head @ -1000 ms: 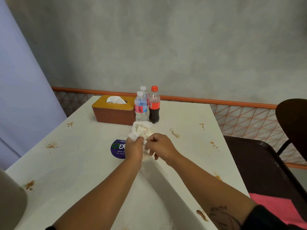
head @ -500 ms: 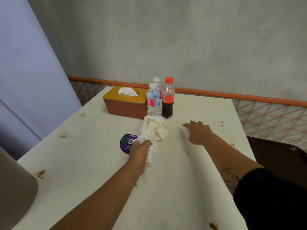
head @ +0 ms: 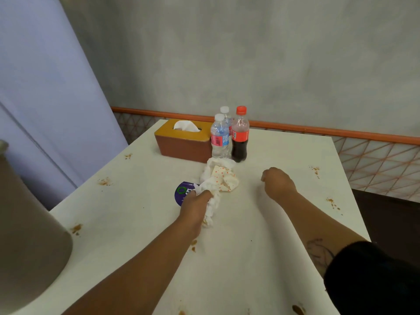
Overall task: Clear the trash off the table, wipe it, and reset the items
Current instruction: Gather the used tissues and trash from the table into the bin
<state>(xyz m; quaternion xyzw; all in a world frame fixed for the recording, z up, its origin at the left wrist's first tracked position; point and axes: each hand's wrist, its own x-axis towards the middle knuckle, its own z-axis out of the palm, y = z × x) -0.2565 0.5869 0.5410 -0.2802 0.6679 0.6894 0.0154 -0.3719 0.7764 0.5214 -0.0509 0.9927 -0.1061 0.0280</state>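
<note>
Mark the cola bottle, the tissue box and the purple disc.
cola bottle (head: 241,135), head view, on its red label.
tissue box (head: 184,148), head view, on its brown front.
purple disc (head: 181,194), head view, on its uncovered left part.

A left hand grips crumpled white tissue bunched with a dotted wrapper on a white table spotted with brown stains. The right hand, fingers curled, is nearby. Behind stand 2 water bottles, 1 cola bottle and a brown tissue box.
</note>
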